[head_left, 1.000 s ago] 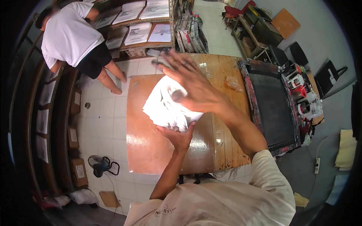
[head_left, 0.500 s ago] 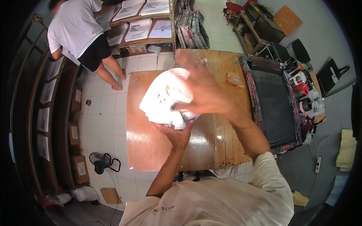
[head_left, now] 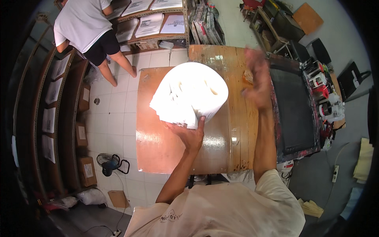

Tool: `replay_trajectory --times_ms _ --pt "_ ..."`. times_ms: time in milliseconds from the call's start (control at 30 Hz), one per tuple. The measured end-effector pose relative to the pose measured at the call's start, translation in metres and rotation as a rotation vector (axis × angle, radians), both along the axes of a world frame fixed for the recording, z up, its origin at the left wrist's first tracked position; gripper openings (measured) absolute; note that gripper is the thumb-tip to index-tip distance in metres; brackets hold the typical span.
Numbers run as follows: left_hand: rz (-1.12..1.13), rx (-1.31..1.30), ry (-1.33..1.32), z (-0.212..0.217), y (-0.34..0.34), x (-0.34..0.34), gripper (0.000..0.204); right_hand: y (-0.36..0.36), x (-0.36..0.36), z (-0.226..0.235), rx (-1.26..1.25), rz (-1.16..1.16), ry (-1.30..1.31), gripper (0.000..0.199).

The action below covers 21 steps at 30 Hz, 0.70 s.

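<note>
A bundle of glaring white sheets (head_left: 197, 87) is bent into a curved fan above the table, its near side creased into folds. Glare hides whether it is cloth, paper or plastic. My left hand (head_left: 191, 136) grips its near edge, thumb up over the front and fingers beneath. To the right of the bundle, touching nothing, is my right hand (head_left: 258, 79). It is blurred by motion, but the thumb stands apart from the fingers and nothing shows in it. Under both hands lies a wooden table (head_left: 158, 154) with a shiny covering.
Along the table's right side lies a dark framed screen (head_left: 294, 110), with jars and bottles (head_left: 321, 93) beyond it. A person (head_left: 85, 29) stands far left by shelves (head_left: 167, 39) of printed sheets. Boxes (head_left: 87, 172) fill the left rack, and a fan (head_left: 110, 164) is on the floor.
My right hand has come off the white bundle and swung right, toward the dark screen. The bundle now spreads wider and rounder. My left hand keeps its hold.
</note>
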<state>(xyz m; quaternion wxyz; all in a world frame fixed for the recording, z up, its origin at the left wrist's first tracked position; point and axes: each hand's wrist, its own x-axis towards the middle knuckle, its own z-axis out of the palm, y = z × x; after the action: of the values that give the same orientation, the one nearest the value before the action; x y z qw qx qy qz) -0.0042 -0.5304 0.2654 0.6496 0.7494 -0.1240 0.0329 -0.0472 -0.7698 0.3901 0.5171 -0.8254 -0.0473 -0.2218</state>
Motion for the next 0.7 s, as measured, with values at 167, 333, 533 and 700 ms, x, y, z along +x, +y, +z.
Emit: replay_trajectory --times_ms 167,333,533,700 --pt "0.098 0.053 -0.078 -0.024 0.005 0.004 0.099 0.079 -0.002 -0.175 -0.004 -0.250 0.180 0.094" --pt "-0.007 0.065 0.030 0.014 -0.010 -0.013 0.112 0.135 0.040 -0.253 -0.236 -0.700 -0.157 0.060" --pt "0.136 -0.103 0.072 0.018 -0.033 0.001 0.095 0.128 0.014 -0.215 -0.427 -0.334 0.135 0.067" --pt "0.041 -0.079 0.002 0.007 0.000 0.017 0.076 0.035 0.048 -0.163 0.223 0.069 0.225 0.076"
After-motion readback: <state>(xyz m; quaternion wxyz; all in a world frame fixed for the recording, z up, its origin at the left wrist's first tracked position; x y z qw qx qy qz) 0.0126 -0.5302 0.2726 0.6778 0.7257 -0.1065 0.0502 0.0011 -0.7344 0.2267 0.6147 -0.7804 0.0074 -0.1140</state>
